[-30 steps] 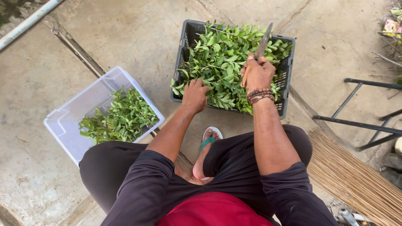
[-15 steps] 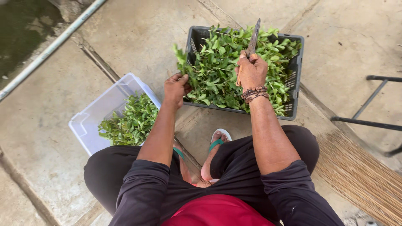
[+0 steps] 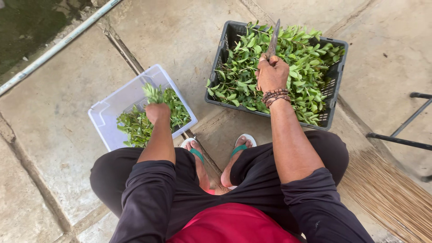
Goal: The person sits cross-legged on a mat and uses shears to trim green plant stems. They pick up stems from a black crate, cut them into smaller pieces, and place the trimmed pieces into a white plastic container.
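Note:
My left hand (image 3: 157, 111) is closed on a leafy green sprig (image 3: 152, 92) and hovers over the pale translucent tub (image 3: 104, 112), which holds a heap of cut leaves (image 3: 135, 126). My right hand (image 3: 272, 74) grips a knife (image 3: 273, 39) with the blade pointing away from me, above the dark plastic crate (image 3: 334, 96). That crate is filled with leafy green stems (image 3: 297, 63). Beaded bracelets sit on my right wrist.
I squat on a concrete slab floor, feet in green-strapped sandals (image 3: 238, 148) between the two containers. A grey pipe (image 3: 58, 45) runs along the top left. A straw broom (image 3: 391, 198) lies at the right, with a black metal frame (image 3: 400, 135) beyond it.
My left hand has moved from the crate leftward to the pale tub, carrying a sprig. My right hand with the knife has stayed over the crate.

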A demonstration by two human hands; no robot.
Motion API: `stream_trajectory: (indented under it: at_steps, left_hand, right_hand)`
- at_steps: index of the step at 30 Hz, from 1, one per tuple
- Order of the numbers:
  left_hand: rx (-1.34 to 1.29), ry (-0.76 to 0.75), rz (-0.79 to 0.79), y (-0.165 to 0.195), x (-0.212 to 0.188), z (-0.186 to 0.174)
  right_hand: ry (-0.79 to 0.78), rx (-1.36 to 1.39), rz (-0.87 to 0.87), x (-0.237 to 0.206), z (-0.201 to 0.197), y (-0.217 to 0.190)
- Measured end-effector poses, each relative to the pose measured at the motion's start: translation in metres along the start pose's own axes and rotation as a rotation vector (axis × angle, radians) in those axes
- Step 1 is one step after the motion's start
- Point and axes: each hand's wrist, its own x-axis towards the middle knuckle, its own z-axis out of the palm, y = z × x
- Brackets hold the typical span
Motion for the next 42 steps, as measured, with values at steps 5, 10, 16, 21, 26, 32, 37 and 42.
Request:
stream_trajectory:
  at_steps: [5, 10, 16, 21, 26, 32, 37, 42]
  left_hand:
    - [0.291, -0.280, -0.088, -0.017, -0.007, 0.022]
    - [0.205, -0.057, -0.191, 0.010, -0.012, 0.028]
    - [-0.210, 0.057, 0.893, 0.076, -0.030, 0.069]
    - [0.036, -0.262, 1.321, 0.107, -0.109, 0.142]
    - [0.047, -0.413, 1.294, 0.115, -0.156, 0.168]
    - [0.359, -0.535, 1.222, 0.144, -0.175, 0.179]
    - [0.330, -0.521, 1.255, 0.150, -0.168, 0.177]
    - [0.077, -0.909, 0.891, 0.157, -0.140, 0.150]
  right_hand:
    - [0.021, -0.051, -0.013, 0.004, -0.001, 0.009]
    - [0.122, -0.163, -0.020, 0.015, -0.006, 0.011]
    - [0.279, 0.041, -0.004, 0.045, -0.017, 0.006]
    - [0.329, 0.042, -0.120, 0.064, -0.053, -0.003]
    - [0.434, 0.224, -0.009, 0.065, -0.088, -0.011]
    - [0.354, 0.112, -0.020, 0.065, -0.084, -0.008]
    - [0.308, 0.162, -0.075, 0.066, -0.085, -0.007]
    - [0.310, 0.168, -0.067, 0.065, -0.089, -0.008]
